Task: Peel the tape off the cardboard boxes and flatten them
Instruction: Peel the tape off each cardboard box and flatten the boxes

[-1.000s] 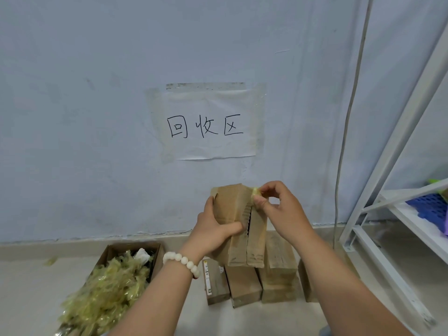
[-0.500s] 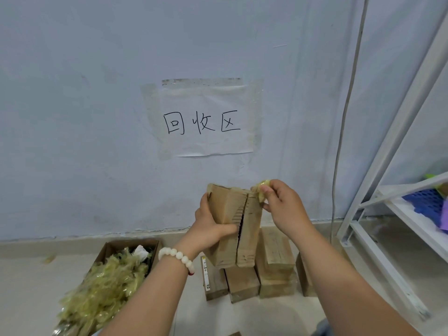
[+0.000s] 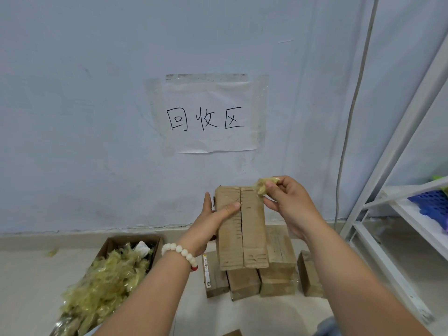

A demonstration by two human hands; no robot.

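I hold a long brown cardboard box (image 3: 242, 229) upright in front of the wall, its two flaps meeting along a centre seam. My left hand (image 3: 211, 221) grips its left side, thumb across the front near the seam. My right hand (image 3: 288, 204) pinches a crumpled wad of yellowish tape (image 3: 264, 185) at the box's top right corner. Whether the tape still clings to the box I cannot tell. Several more brown boxes (image 3: 278, 267) stand in a row on the floor behind it.
An open cardboard box (image 3: 114, 241) at the lower left is heaped with peeled yellowish tape (image 3: 104, 287). A white metal shelf rack (image 3: 397, 214) with a blue basket (image 3: 431, 204) stands on the right. A paper sign (image 3: 208, 117) is taped to the wall.
The held box's flaps, spread open a second ago, now lie closed and flat along the seam. My right hand has drawn the tape wad up and to the right.
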